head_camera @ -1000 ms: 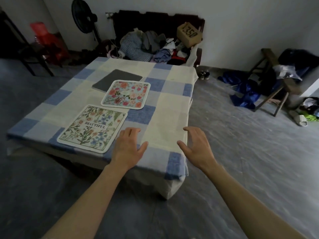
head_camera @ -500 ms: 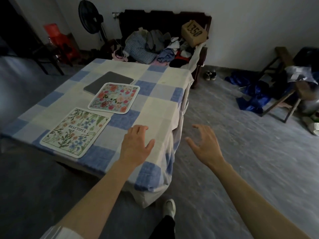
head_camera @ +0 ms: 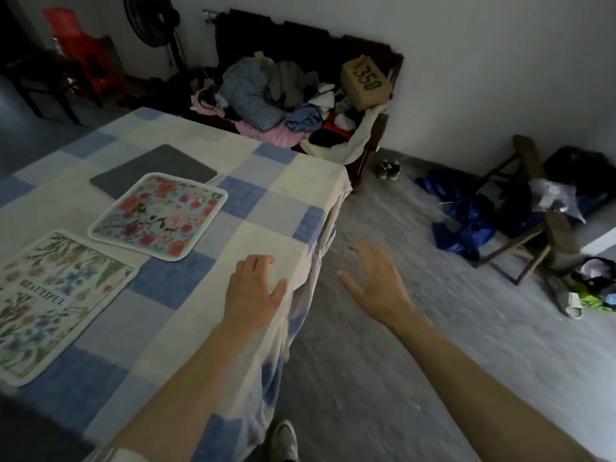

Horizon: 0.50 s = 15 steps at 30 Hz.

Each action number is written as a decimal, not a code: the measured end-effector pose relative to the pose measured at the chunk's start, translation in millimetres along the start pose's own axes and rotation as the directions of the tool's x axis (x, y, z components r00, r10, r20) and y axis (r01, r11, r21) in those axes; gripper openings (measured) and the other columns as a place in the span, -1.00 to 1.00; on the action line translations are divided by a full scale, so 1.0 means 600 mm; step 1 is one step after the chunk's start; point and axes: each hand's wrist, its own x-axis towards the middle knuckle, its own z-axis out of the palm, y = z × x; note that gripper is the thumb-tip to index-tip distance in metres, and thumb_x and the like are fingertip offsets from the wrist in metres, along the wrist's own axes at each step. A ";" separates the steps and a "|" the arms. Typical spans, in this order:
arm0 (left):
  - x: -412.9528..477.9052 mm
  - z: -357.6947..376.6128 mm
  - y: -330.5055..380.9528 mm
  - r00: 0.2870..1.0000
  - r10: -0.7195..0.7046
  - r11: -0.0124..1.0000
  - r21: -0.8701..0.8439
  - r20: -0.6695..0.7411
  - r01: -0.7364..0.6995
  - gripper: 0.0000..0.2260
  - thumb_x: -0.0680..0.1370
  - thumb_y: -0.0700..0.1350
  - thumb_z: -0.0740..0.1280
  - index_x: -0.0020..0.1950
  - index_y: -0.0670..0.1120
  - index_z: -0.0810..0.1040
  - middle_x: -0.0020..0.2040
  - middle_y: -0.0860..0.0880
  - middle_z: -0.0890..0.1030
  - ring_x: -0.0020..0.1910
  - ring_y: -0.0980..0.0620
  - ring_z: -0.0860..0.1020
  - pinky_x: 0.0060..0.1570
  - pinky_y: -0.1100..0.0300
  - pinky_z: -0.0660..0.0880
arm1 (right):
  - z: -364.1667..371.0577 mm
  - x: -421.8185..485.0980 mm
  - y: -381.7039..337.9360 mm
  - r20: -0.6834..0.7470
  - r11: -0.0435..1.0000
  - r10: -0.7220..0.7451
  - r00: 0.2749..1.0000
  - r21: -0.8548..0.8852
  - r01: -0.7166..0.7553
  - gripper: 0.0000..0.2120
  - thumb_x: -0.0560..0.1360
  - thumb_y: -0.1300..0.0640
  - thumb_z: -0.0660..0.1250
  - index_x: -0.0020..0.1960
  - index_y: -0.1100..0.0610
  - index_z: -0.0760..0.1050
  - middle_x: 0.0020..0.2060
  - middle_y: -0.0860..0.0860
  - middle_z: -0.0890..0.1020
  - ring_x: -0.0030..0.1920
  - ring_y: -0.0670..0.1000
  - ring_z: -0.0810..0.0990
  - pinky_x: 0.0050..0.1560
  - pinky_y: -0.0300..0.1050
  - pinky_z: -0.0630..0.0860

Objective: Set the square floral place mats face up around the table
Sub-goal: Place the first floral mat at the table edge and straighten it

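Steps have carried me round the table corner (head_camera: 340, 176); my left hand (head_camera: 253, 288) and right hand (head_camera: 376, 281) hang open, empty. Two mats lie face up; the grey mat (head_camera: 153, 170) seemingly needs flipping.

dim room with a pale plaster wall (head_camera: 483, 45) and a grey concrete floor (head_camera: 400, 361). a dark wooden bench (head_camera: 300, 38) against the wall is heaped with clothes (head_camera: 266, 91) and a cardboard box (head_camera: 365, 82). a standing fan (head_camera: 150, 21) and a red plastic chair (head_camera: 76, 51) stand far left; a wooden stool (head_camera: 533, 208) stands right, near blue cloth (head_camera: 463, 221)
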 end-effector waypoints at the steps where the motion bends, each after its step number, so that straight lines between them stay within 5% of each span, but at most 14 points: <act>1: 0.017 0.006 0.005 1.000 -0.003 1.000 -0.002 -0.017 0.003 -0.57 0.50 0.16 0.31 0.26 -0.05 0.42 0.17 -0.09 0.54 0.07 -0.05 0.50 0.12 0.02 0.49 | -0.002 0.018 0.011 0.001 1.000 0.000 1.000 0.015 0.000 -0.56 0.46 -0.10 0.36 0.27 -0.02 0.35 0.19 -0.02 0.48 0.20 -0.01 0.42 0.18 -0.20 0.27; 9: 0.123 0.058 0.029 0.994 -0.108 0.992 0.062 -0.003 0.108 -0.51 0.49 0.20 0.17 0.27 -0.09 0.44 0.21 -0.11 0.53 0.12 -0.08 0.48 0.10 -0.02 0.50 | 0.025 0.164 0.106 0.057 0.987 -0.044 0.997 0.160 0.035 -0.66 0.44 0.00 0.40 0.17 0.03 0.44 0.14 -0.01 0.52 0.17 0.00 0.42 0.21 -0.08 0.36; 15: 0.180 0.095 0.069 0.950 -0.311 0.944 0.109 -0.026 0.312 -0.58 0.52 0.11 0.26 0.28 -0.09 0.43 0.23 -0.11 0.50 0.16 -0.08 0.44 0.13 -0.05 0.45 | 0.047 0.290 0.184 0.164 0.953 -0.160 0.973 0.282 0.109 -0.55 0.48 0.00 0.37 0.31 0.12 0.41 0.26 0.06 0.51 0.27 0.07 0.42 0.35 -0.04 0.30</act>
